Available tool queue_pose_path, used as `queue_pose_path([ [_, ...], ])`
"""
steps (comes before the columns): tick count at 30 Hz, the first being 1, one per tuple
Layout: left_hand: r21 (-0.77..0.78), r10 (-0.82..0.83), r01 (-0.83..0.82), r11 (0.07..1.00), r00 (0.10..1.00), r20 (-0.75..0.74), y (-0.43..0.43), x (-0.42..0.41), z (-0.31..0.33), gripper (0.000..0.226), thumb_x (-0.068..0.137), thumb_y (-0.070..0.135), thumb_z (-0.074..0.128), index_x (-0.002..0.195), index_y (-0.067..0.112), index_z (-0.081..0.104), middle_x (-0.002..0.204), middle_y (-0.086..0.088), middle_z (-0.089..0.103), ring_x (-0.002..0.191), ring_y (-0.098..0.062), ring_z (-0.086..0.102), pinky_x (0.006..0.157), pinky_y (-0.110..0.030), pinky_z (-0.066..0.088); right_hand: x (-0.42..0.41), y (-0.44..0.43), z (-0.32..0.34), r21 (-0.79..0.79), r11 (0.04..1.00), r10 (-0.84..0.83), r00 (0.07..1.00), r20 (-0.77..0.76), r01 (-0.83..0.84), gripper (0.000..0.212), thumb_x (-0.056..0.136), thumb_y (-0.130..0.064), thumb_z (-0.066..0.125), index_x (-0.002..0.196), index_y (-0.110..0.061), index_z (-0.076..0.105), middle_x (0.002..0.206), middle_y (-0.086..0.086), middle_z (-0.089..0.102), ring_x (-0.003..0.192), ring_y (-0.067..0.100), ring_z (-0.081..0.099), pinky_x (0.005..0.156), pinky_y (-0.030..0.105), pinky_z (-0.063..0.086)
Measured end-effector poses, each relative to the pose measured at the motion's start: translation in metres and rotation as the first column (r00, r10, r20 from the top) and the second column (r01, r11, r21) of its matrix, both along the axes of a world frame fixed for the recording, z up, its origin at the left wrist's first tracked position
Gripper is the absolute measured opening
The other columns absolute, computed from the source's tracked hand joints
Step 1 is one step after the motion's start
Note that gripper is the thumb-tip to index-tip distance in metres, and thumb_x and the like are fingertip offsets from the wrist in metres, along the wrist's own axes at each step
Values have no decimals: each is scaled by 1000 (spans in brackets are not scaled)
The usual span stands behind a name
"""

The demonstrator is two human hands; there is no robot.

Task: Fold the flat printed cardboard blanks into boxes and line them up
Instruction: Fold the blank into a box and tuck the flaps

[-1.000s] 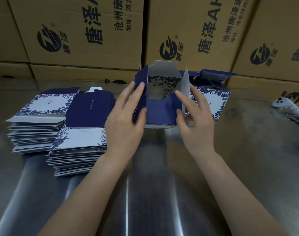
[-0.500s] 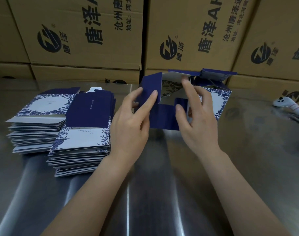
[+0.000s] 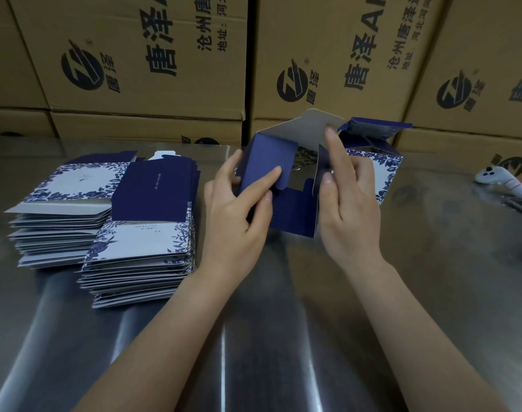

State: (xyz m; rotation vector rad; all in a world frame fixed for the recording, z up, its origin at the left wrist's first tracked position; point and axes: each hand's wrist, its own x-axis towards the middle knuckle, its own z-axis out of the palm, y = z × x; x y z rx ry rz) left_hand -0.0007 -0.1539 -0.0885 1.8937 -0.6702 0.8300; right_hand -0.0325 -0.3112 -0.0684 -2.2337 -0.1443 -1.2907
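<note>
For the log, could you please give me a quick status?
Left hand gripping one side flap, right hand pinching the other. Half-folded box open on top. Second box behind, not blocking.

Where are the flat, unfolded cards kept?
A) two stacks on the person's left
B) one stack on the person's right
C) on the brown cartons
A: the far stack and the near stack both lie on the metal table, left of the half-folded box that the left hand and right hand hold.
</note>
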Motion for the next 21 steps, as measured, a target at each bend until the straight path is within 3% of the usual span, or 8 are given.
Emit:
queue_pose_path([
  [4, -1, 22, -22, 1000, 999, -43, -1, -2, 3, 34, 97, 25, 50, 128, 32, 62, 152, -2, 39, 115, -20, 37, 94, -4, 22, 1, -2, -2, 0, 1000, 25, 1000, 14, -25, 59, 97, -7, 37, 150, -32, 28, 108, -1, 40, 76, 10, 42, 63, 29, 40],
  [10, -72, 34, -39, 997, 998, -60, 2, -1, 6, 31, 97, 14, 57, 124, 29, 65, 144, 3, 48, 113, -13, 38, 93, -8, 28, 5, -4, -5, -23, 998, 61, 998, 31, -60, 64, 98, -2, 44, 149, -32, 21, 119, -2, 36, 93, -15, 39, 75, 11, 38],
  [13, -117, 35, -43, 992, 997, -73, 3, -1, 6, 30, 96, 16, 59, 123, 27, 66, 140, 6, 51, 113, -10, 40, 95, -11, 30, 5, -3, -6, 0, 996, 92, 996, 20, -92, 64, 98, -5, 47, 150, -33, 22, 128, 0, 36, 93, -1, 43, 78, 16, 43],
  [17, -145, 28, -42, 989, 995, -95, 4, -1, 7, 28, 95, 17, 63, 121, 26, 67, 134, 14, 50, 114, -3, 39, 95, -4, 28, 6, -2, -6, 0, 992, 123, 992, 16, -123, 67, 96, -6, 52, 153, -28, 23, 138, 3, 42, 90, 17, 45, 86, 33, 49],
  [19, -175, 15, -33, 984, 995, -101, 5, -1, 7, 27, 94, 16, 64, 119, 24, 68, 133, 14, 51, 115, -3, 41, 99, -9, 33, 7, -3, -8, -20, 988, 153, 988, 24, -152, 72, 95, -4, 55, 153, -29, 22, 144, -4, 42, 85, 29, 52, 87, 34, 50],
  [21, -221, -1, -25, 975, 993, -116, 6, 0, 7, 26, 93, 15, 65, 117, 23, 70, 131, 13, 53, 117, -5, 44, 103, -29, 42, 8, -4, -9, 1, 982, 187, 982, 23, -187, 81, 92, -3, 58, 153, -38, 16, 144, -18, 41, 73, 20, 52, 76, 19, 46],
])
